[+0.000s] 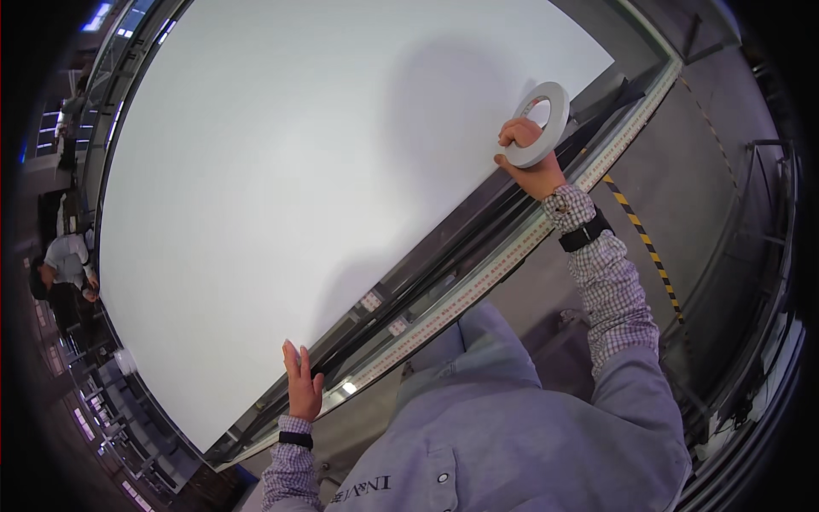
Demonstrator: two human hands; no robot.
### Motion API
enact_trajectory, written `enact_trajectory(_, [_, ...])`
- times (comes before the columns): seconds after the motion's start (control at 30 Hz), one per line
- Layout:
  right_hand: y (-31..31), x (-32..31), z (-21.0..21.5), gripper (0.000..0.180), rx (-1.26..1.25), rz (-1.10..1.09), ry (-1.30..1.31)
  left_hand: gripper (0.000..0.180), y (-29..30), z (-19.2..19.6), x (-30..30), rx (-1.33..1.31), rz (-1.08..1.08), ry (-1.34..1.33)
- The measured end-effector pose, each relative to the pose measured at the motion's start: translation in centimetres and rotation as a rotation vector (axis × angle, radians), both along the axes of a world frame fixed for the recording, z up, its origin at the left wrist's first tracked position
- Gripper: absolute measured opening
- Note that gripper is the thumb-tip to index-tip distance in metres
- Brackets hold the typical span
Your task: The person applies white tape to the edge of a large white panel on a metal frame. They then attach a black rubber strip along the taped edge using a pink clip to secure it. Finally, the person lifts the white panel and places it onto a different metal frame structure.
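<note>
A large white sheet (256, 171) covers most of the wide table in front of me. My right hand (533, 166) grips a roll of white tape (554, 115), its fingers hooked through the ring, above the sheet's near edge on the right. Farther left, my left hand (303, 384) reaches to the sheet's near edge with its fingers stretched out and nothing held. Its fingertips overlap the sheet's border; whether they press on it I cannot tell. Dark strips (444, 247) run along the table between the sheet and a ruler-marked rail (529, 237).
The rail forms the table's near edge, close to my body. On the right, yellow-and-black tape (644, 235) marks the grey floor, with metal racking (772, 196) beyond. Another person (66, 260) stands at the table's far left side. Grey equipment (145, 418) sits at lower left.
</note>
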State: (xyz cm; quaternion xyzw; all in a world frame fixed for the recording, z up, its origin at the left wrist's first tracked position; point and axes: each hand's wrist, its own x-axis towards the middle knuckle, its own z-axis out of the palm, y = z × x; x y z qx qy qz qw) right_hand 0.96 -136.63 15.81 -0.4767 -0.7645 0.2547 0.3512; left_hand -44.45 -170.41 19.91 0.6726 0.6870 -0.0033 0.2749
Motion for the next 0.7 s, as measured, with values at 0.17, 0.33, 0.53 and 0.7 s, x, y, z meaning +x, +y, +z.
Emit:
enact_trajectory(0.17, [0.0,-0.3,0.2,0.035,0.025,0.006,-0.033,0.078,-0.2,0.1,0.1,-0.015,0.004,0.003])
enact_trajectory(0.33, [0.1,-0.4,0.4,0.034,0.111,0.013,0.044,0.075,-0.1,0.0,0.1,-0.017,0.003,-0.009])
enact_trajectory(0.53, [0.4,0.7,-0.4,0.036,0.050,0.057,0.014,0.076,3.1,-1.7,6.2,0.125,0.003,0.005])
enact_trajectory(0.7, [0.6,1.0,0.3,0.033,-0.026,0.140,0.050,0.075,12.8,-1.5,17.4,0.144,-0.084,-0.028])
